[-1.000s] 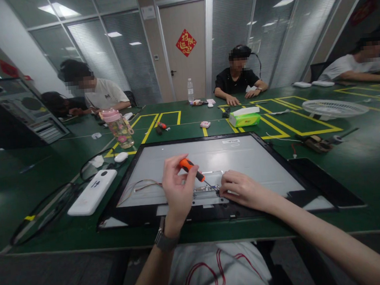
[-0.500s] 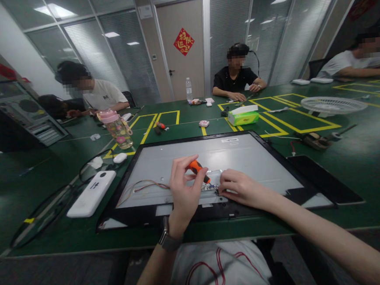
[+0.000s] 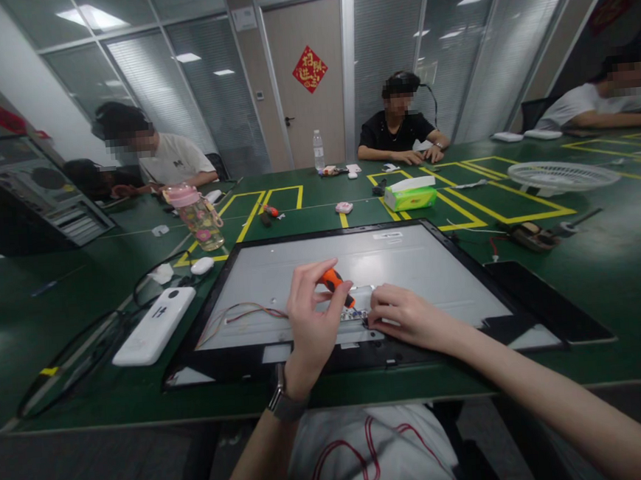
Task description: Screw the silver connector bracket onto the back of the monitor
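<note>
A flat display panel [image 3: 433,261] with a black frame lies on the green table in front of me. My left hand [image 3: 312,311] is closed around an orange and black screwdriver [image 3: 335,281], which slants with its tip down at a small circuit board [image 3: 353,314] on the panel. My right hand [image 3: 401,311] rests on the panel just right of the board. Its fingers are pinched together near a small dark part; what they hold, if anything, is hidden. Thin coloured wires [image 3: 253,306] run across the panel, left of my left hand.
Left of the panel lie a white power bank [image 3: 155,327] and a black cable [image 3: 60,393]. Beyond stand a pink-lidded bottle [image 3: 195,216] and a green tissue pack [image 3: 410,194]. A black flat slab [image 3: 547,303] lies at the right. Several people sit around the table.
My hands and the screwdriver have barely moved. Across the table, the person in black has brought their hands closer together.
</note>
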`<move>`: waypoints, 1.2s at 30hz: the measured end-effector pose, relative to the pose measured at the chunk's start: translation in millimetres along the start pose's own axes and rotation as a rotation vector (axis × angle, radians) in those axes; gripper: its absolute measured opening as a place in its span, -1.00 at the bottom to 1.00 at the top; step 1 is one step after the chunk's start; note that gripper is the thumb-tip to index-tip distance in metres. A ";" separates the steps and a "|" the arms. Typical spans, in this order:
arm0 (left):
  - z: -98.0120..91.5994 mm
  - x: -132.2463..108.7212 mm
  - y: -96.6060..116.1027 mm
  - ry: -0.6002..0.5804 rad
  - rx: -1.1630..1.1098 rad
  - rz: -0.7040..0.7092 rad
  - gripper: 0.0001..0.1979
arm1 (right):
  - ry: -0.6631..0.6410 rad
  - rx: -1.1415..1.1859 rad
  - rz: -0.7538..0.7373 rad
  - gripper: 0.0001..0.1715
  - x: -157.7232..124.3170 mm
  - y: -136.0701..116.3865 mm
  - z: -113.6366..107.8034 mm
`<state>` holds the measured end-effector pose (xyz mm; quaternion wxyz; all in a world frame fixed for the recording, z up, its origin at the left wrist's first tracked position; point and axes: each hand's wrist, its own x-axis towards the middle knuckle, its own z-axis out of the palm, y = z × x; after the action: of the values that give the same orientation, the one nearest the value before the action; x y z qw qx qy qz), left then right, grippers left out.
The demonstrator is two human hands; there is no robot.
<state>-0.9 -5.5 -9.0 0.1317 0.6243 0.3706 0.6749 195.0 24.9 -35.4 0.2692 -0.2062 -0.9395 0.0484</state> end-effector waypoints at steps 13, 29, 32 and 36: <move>12.3 31.2 18.3 -0.326 -0.095 0.028 -0.87 | -0.090 0.082 0.413 -0.35 -10.4 23.0 -6.4; 3.4 23.4 -1.9 -0.294 -0.475 -0.290 -0.69 | -0.175 0.207 0.512 -0.25 -8.2 35.1 -4.4; 4.0 21.6 -3.8 -0.320 -0.493 -0.301 -0.68 | -0.177 0.203 0.513 -0.26 -8.6 34.8 -4.3; 4.7 21.4 -2.5 -0.221 -0.260 -0.187 -0.79 | -0.177 0.194 0.510 -0.28 -9.0 33.4 -5.5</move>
<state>-1.2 11.5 5.0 0.3133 0.6352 0.3202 0.6292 216.9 51.4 -41.9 0.1840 -0.4039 -0.8681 0.2221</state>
